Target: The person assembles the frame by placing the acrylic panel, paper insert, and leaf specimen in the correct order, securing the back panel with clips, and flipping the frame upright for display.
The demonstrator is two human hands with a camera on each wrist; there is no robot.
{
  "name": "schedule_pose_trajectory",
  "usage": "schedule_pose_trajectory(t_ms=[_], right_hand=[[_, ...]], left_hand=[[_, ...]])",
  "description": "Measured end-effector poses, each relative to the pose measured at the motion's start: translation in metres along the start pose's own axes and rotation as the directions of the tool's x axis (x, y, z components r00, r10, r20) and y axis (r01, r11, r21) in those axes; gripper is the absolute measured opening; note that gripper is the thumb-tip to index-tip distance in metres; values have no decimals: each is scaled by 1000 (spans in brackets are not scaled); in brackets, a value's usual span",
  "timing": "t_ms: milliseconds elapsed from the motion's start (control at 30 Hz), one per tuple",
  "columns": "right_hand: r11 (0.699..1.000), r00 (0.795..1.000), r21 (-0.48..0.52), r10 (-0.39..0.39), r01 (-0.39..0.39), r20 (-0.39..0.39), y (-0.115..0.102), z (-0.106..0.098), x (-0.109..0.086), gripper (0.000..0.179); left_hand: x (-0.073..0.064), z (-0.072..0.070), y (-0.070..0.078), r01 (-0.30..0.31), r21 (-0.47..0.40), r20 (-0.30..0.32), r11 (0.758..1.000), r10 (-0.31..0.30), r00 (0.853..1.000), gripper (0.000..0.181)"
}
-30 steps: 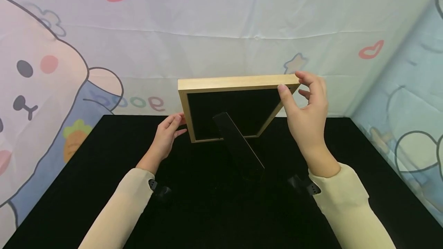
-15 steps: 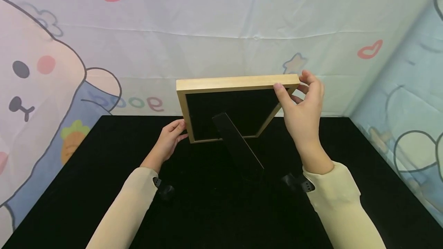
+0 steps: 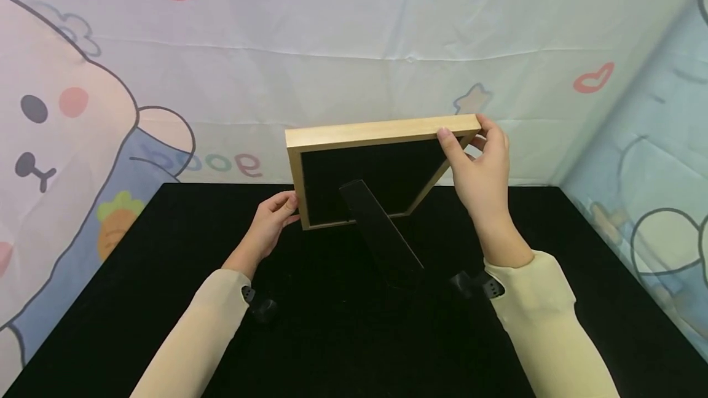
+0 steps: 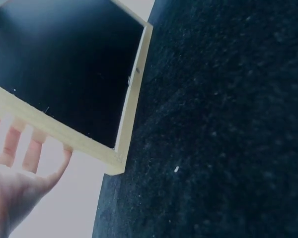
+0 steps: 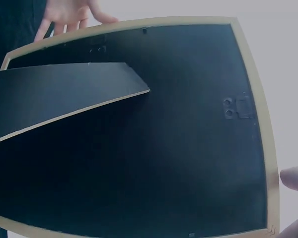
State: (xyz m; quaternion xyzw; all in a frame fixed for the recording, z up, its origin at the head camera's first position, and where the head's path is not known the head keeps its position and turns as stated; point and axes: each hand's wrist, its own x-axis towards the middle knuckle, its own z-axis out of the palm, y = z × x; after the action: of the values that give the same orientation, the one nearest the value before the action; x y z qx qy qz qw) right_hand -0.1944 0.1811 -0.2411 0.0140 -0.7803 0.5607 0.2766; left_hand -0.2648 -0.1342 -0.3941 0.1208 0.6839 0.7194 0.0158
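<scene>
A light wooden picture frame [image 3: 381, 131] stands with its black back towards me, its stand leg [image 3: 381, 223] folded out behind onto the black table. Low on the frame's left side is my left hand [image 3: 265, 229]. In the left wrist view its fairly straight fingers [image 4: 32, 156] meet the outer edge of the rim [image 4: 54, 130]. My right hand [image 3: 481, 183] holds the upper right corner, thumb over the top edge and fingers round the side. The right wrist view shows the leg [image 5: 74, 96] and a metal hanger [image 5: 238, 107] close up. The frame's front is hidden.
The black tabletop [image 3: 343, 349] ends at a pale printed cloth [image 3: 354, 78] just behind the frame. A second cloth [image 3: 641, 201] hangs along the right. Small dark wrist cameras [image 3: 265, 311] sit by both cuffs.
My left hand has come right against the frame's side. My right hand has moved left, closer in around the corner, and the frame's right end has risen a little.
</scene>
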Motion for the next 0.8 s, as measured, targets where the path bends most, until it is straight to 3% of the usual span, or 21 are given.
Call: schedule_pose_trajectory(t_ms=[400, 633, 800], right_hand=[[998, 997, 58, -42, 39, 59, 17, 4, 25, 66], [983, 987, 158, -109, 90, 115, 32, 6, 42, 62], [966, 977, 246, -122, 77, 175, 40, 7, 51, 61]], left_hand=[[-26, 9, 9, 52, 195, -64, 979, -40, 997, 40], [-42, 21, 12, 15, 285, -128, 958, 22, 992, 29], [-54, 30, 13, -20, 298, -155, 954, 69, 986, 21]])
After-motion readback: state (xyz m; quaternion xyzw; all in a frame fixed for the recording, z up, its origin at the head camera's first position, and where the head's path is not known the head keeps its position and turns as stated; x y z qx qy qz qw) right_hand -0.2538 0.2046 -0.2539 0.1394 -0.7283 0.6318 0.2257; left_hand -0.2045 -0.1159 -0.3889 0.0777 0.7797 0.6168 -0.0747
